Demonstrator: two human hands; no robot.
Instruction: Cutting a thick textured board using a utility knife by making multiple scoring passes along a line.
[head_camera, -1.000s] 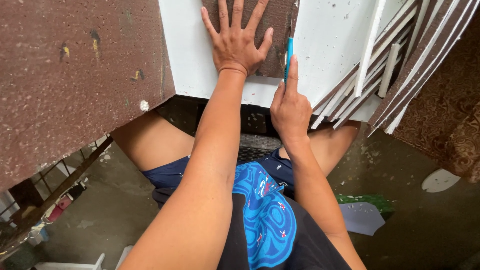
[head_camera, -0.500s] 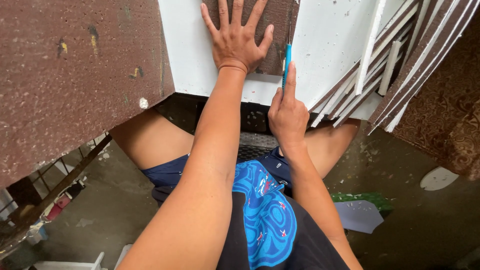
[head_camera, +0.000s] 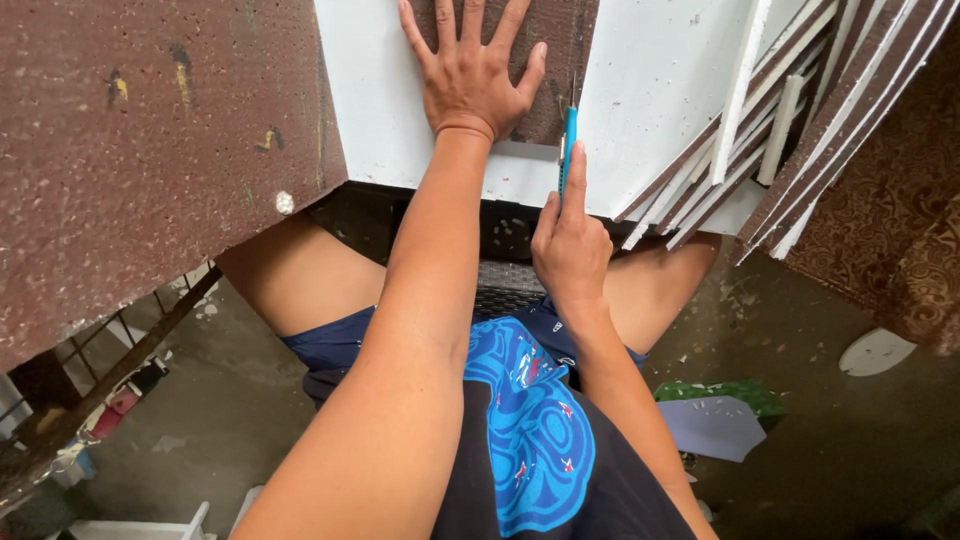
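Observation:
My left hand (head_camera: 470, 75) lies flat, fingers spread, on a brown strip (head_camera: 560, 50) that rests on a white foam board (head_camera: 650, 90). My right hand (head_camera: 570, 245) grips a teal utility knife (head_camera: 568, 150), index finger along its back, blade pointing away at the strip's right edge near the board's front edge. I sit with both bare knees under the board.
A large brown speckled board (head_camera: 140, 150) fills the left. Several cut brown-and-white strips (head_camera: 760, 130) fan out at the right. On the concrete floor lie a grey sheet (head_camera: 715, 425), a green scrap (head_camera: 740, 392) and a white offcut (head_camera: 877, 350). Metal rails (head_camera: 110, 380) stand at lower left.
My right hand has drawn the knife toward me along the strip's right edge. The left hand stays pressed flat in place.

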